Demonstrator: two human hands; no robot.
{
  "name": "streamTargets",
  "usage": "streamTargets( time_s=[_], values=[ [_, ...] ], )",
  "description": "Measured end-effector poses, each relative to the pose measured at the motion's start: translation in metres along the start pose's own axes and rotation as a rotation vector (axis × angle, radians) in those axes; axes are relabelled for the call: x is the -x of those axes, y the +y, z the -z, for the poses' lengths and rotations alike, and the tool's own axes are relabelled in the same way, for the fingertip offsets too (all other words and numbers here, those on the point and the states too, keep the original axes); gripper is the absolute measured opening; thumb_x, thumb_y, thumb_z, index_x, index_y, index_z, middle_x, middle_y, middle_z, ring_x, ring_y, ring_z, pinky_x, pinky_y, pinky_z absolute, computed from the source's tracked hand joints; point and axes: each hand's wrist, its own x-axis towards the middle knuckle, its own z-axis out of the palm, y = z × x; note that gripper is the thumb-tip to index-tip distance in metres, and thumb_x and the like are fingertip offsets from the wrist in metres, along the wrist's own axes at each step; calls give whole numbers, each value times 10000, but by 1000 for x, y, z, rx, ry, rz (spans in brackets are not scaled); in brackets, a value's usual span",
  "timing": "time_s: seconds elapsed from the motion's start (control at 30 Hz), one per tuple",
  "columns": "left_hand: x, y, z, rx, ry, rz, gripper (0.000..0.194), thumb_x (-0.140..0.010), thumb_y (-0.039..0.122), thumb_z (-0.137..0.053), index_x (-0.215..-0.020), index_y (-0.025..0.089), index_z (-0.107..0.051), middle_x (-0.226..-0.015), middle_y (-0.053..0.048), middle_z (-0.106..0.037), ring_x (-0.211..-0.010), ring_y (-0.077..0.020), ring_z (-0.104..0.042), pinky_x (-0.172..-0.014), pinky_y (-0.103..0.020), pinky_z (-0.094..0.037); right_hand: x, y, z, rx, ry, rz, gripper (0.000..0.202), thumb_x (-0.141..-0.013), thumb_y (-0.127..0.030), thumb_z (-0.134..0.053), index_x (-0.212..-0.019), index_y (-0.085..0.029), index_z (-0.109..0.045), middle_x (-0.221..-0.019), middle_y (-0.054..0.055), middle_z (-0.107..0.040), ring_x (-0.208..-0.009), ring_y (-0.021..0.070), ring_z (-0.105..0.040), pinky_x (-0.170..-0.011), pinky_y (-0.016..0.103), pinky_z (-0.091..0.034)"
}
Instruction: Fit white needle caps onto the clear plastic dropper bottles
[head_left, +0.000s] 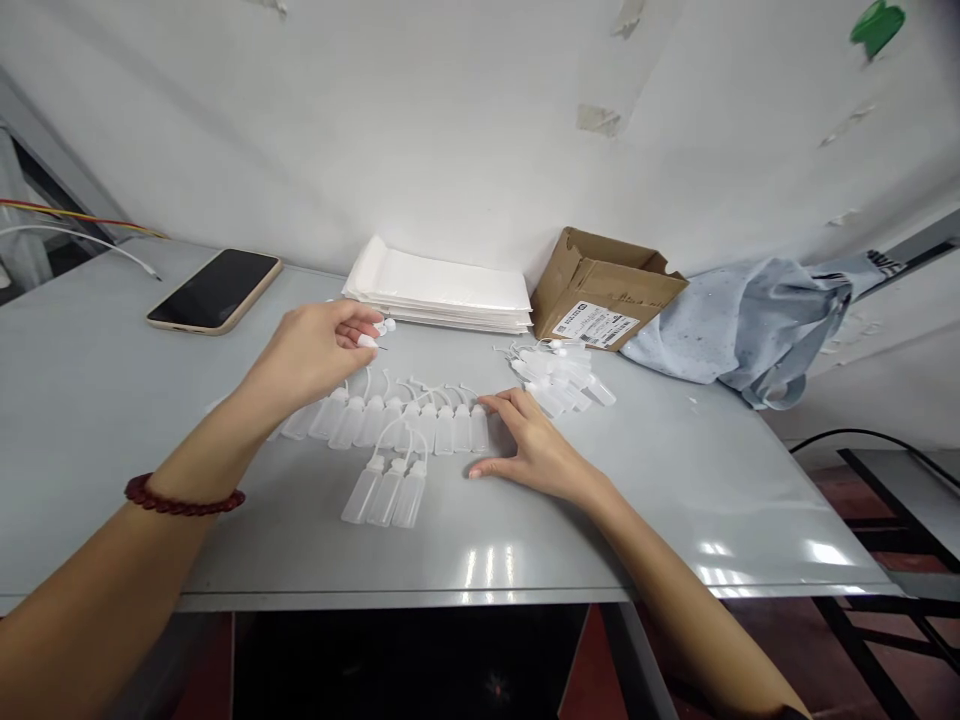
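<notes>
My left hand (322, 345) is raised over the left part of a bottle row, its fingers closed on a small white needle-tip cap (367, 342) with a thin dark needle pointing right. More small white caps (386, 326) show just behind its fingertips. The row of translucent squeeze bottles (409, 425) lies side by side, each with a strap at its neck; my left forearm hides its left end. My right hand (529, 445) rests at the row's right end, thumb and fingers apart, the index fingertip by the last bottle's top. Three bottles (386, 492) lie nearer me.
Loose bottles (562, 378) are heaped beyond my right hand. Behind are a stack of white padded envelopes (442, 288), an open cardboard box (600, 295) and a light blue cloth bag (739, 320). A phone (217, 290) lies at left on the grey table (525, 550).
</notes>
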Motion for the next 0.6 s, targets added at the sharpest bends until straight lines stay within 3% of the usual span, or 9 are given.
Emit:
streamTargets(
  time_s=[0.3,0.47,0.6],
  values=[
    [8,11,-21,72,-68,-68,309,-720,241,-587,-1012,204,-679,-1052,-39,-685,-905,-209,-644,-855,-331,-501,-1,1,-3,-12,37,21,547,-781,-470,-669,-1207,-178,-487,-1142,118,-507,-1070,258,-490,-901,424,-464],
    [14,22,-26,242,-120,0,255,-708,291,-669,-942,196,-699,-1015,-45,-699,-923,-219,-643,-797,-302,-524,0,0,-2,-50,86,11,461,-766,-382,-695,-1125,-182,-487,-1105,106,-527,-1045,254,-510,-857,408,-473],
    [20,27,-34,492,-233,88,291,-697,344,-731,-945,193,-704,-861,-35,-715,-847,-196,-657,-828,-328,-520,0,0,-5,-105,160,-5,474,-761,-311,-680,-1150,-195,-435,-1076,94,-545,-986,239,-539,-804,397,-480]
  ],
)
